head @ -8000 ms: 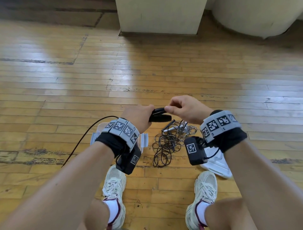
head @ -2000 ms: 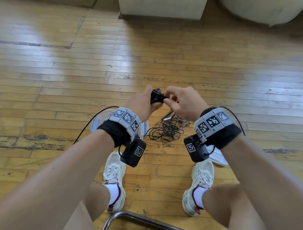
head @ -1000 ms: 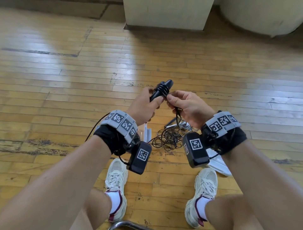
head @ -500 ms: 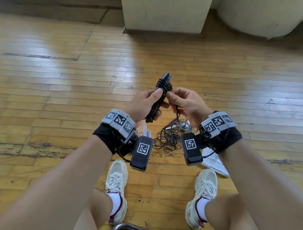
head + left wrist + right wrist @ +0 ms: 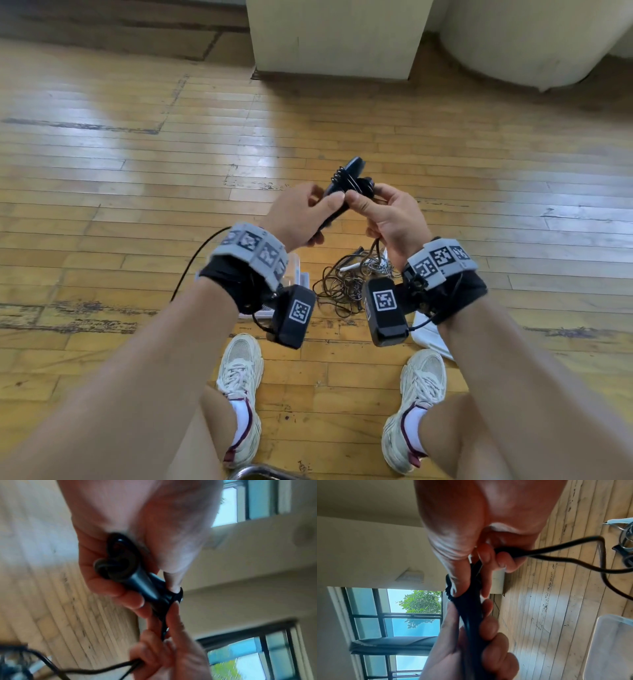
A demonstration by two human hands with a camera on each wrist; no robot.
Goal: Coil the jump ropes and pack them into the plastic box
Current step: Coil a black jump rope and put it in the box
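Note:
My left hand (image 5: 305, 212) grips a pair of black jump rope handles (image 5: 344, 181), tilted up and away, with several turns of black rope wound round them. My right hand (image 5: 387, 212) pinches the rope against the handles with thumb and forefinger. Its other fingers curl round the rope (image 5: 556, 546) that hangs down. In the left wrist view the handles (image 5: 137, 580) lie across my curled left fingers (image 5: 118, 588). A tangled pile of more ropes (image 5: 342, 287) lies on the floor below my hands. The clear plastic box (image 5: 297, 270) is mostly hidden behind my left wrist.
The wooden floor stretches all round. A white lid (image 5: 430, 337) lies by my right shoe (image 5: 419, 401). A pale pillar base (image 5: 335, 37) and a rounded white object (image 5: 534, 37) stand at the back. A metal chair frame (image 5: 260, 472) shows at the bottom edge.
Since eight seconds ago the rope has been wound round the handles. In the last second the handles have tipped up and away, and my right hand has moved in close against them.

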